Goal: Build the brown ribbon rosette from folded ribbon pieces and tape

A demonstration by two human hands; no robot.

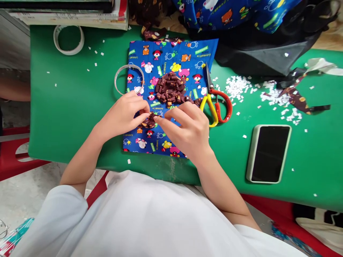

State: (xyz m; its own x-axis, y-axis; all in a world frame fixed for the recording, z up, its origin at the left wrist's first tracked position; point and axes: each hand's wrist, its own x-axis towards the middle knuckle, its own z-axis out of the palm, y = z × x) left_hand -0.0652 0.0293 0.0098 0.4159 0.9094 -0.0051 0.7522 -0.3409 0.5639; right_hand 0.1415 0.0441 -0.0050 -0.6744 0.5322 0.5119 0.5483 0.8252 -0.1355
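Observation:
A blue cartoon-print cloth [163, 142] lies spread on the green table [66, 107]. A heap of small dark brown folded fabric pieces [170, 88] sits on its middle. My left hand [124, 112] and my right hand [187, 128] meet just below the heap. Both pinch a small cluster of brown fabric pieces [150, 120] between their fingertips. A thin clear tape ring [128, 78] lies at the cloth's left edge, just above my left hand.
Scissors with one yellow and one red loop [215, 103] lie right of the cloth. A phone [269, 153] rests face up at the right. White paper scraps [235, 87] are scattered about. A white tape roll [69, 39] sits far left, dark fabric [257, 53] at the back.

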